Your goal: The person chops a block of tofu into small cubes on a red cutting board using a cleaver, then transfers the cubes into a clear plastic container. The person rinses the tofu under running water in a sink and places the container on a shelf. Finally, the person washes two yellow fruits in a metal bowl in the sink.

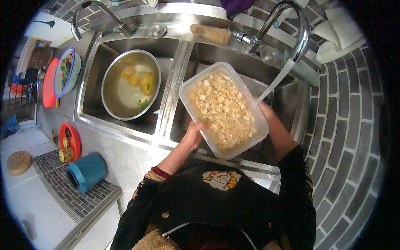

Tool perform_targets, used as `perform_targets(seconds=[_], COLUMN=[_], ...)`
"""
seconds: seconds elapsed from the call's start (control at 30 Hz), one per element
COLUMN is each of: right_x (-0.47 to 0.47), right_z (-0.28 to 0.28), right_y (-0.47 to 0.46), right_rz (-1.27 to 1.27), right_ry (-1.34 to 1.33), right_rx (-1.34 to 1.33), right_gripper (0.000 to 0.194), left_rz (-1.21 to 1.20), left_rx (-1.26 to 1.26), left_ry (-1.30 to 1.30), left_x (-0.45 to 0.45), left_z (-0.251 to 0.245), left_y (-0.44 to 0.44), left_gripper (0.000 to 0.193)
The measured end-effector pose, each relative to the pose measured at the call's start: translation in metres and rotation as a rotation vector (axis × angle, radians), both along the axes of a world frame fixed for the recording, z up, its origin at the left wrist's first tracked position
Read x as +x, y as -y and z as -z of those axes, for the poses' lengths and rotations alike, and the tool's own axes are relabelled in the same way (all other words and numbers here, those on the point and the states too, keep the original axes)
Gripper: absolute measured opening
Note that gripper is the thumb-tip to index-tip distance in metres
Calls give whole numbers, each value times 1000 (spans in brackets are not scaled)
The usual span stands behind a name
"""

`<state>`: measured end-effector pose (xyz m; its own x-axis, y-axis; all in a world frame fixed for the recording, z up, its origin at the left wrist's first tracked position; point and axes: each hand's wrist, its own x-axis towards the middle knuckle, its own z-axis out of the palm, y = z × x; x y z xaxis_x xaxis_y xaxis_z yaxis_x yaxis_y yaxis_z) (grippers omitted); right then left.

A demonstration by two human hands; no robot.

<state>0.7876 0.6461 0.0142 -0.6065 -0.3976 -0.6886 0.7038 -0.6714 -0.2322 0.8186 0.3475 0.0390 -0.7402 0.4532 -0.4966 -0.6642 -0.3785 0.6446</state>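
Note:
A clear plastic container (262, 132) is held over the right sink basin, filled with small pale diced pieces (223, 106) in liquid. My left hand (195, 134) grips its left side, thumb on the rim. On the opposite side my right hand (265, 111) supports it, its fingers hidden behind the container. A stream of water (275, 84) runs from the right faucet (301, 40) to the container's right edge; whether it falls inside cannot be told. In the left basin stands a round metal bowl (107, 104) of cloudy water with several yellowish potatoes (147, 84) and green leaves.
A divider (167, 103) separates the basins. A second faucet (106, 12) rises behind the left one, and a brown sponge-like block (211, 33) lies on the back ledge. Leftward are a purple-rimmed basin (73, 78), a red tray (75, 140) and a blue jug (90, 172). A brick-patterned wall (347, 118) bounds the right.

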Motion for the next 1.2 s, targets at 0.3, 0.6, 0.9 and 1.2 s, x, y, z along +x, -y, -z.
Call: perform_targets(seconds=[0.3,0.6,0.9,1.2], right_x=[2,-162,-238,-244], right_z=[6,-143,-140,-129], right_y=[-78,-48,-12,-28], right_rz=[-811,-596,-771,-981], right_ry=[-679,-1646,-1912,-1791], right_rx=[1003,1952,2285,2287], right_gripper=[37,41,55,39], left_rz=[-13,19,52,62], left_rx=[-59,-2,3,-30], left_ry=[-123,-2,101,96], left_x=[-2,6,0,-7], left_z=[-11,25,46,33], left_y=[3,-22,-62,-74], left_gripper=[81,86,83,83])
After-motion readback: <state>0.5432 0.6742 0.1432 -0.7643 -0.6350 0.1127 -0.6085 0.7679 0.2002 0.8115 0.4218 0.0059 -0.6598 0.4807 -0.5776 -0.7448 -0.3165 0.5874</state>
